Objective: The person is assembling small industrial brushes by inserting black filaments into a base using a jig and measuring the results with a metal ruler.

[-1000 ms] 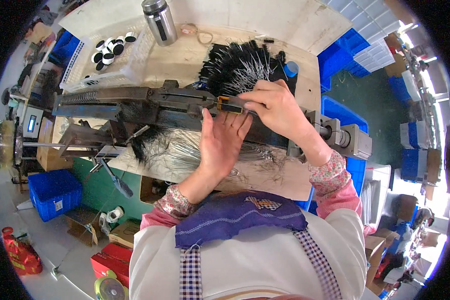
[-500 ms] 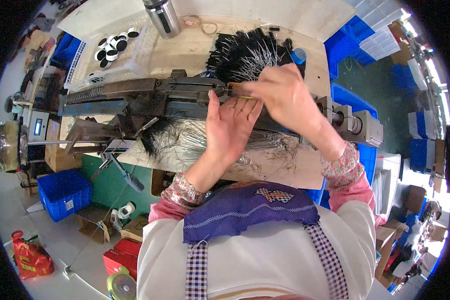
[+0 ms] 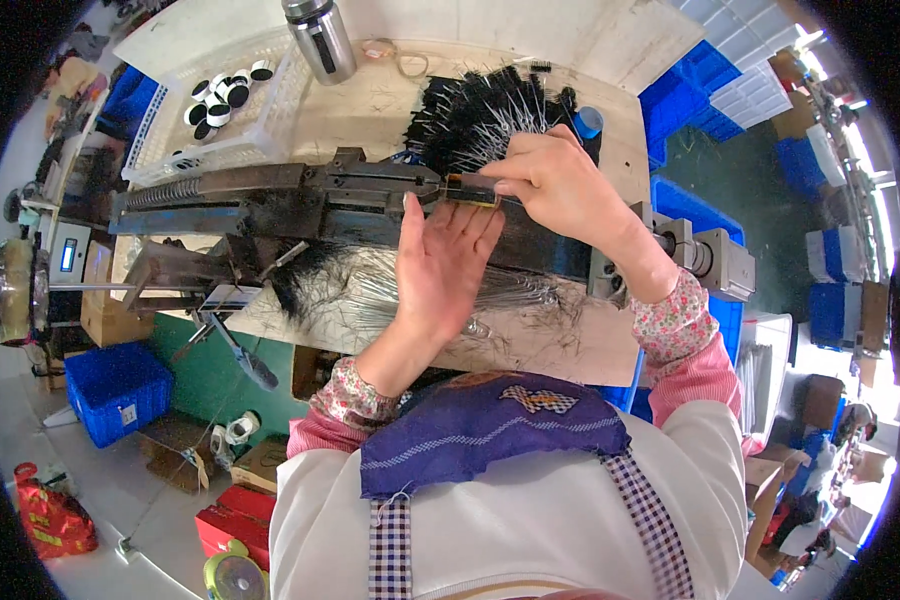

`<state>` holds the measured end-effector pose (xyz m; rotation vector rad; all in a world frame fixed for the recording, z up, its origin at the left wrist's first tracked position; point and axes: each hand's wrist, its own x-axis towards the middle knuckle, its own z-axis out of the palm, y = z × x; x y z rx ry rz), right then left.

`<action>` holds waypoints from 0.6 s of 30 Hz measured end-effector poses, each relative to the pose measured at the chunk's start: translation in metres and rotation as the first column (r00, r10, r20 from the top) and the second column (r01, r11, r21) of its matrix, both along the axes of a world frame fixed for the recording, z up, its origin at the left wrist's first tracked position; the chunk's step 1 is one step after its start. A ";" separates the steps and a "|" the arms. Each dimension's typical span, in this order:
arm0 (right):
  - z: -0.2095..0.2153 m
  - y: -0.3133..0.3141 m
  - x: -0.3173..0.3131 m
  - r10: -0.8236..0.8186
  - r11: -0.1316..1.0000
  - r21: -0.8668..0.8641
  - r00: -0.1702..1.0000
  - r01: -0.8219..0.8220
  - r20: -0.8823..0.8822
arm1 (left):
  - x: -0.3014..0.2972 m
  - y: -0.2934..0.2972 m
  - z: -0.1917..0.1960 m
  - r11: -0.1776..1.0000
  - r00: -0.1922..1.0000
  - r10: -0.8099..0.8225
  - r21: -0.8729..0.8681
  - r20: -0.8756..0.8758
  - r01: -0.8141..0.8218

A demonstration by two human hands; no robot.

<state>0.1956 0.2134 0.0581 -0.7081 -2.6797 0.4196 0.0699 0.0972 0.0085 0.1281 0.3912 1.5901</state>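
My right hand [image 3: 570, 190] pinches the end of a small dark block with a yellowish edge [image 3: 473, 187], held at the tip of the long metal machine [image 3: 370, 185]. My left hand [image 3: 442, 265] is open, palm up, its fingers stretched out flat and their tips close under the block; whether they touch it I cannot tell. Behind the right hand lies a heap of black bristle brushes with twisted wire stems [image 3: 485, 115]. Loose silvery wires [image 3: 370, 300] are spread on the table under and beside my left hand.
A white plastic basket [image 3: 270, 140] at the back left holds black-and-white round pieces. Beside it stands a steel flask [image 3: 322, 45]. A blue cap [image 3: 589, 122] sits right of the brushes. A cylindrical motor part [image 3: 715, 262] closes the right end. Black bristle clippings litter the wood.
The right hand, blurred before, is now sharp, and the dark block shows more plainly in its fingers. The left hand stays open under the machine. The whole view has shifted slightly.
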 end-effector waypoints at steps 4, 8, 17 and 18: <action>0.000 0.000 0.000 0.010 1.000 0.029 0.999 -0.011 0.043 | 0.001 0.002 0.004 0.999 1.000 0.018 -0.049 0.012 -0.017; -0.001 0.002 0.003 0.010 0.999 0.039 1.000 -0.011 0.028 | 0.000 0.001 0.002 0.999 1.000 0.007 -0.039 0.009 -0.006; -0.001 0.002 -0.002 0.011 1.000 0.000 1.000 -0.011 0.021 | -0.001 0.001 0.001 1.000 1.000 0.014 0.003 -0.018 -0.014; 0.000 0.001 -0.001 0.008 1.000 0.003 1.000 -0.008 0.028 | 0.000 0.001 0.002 1.000 1.000 0.012 -0.011 -0.028 -0.012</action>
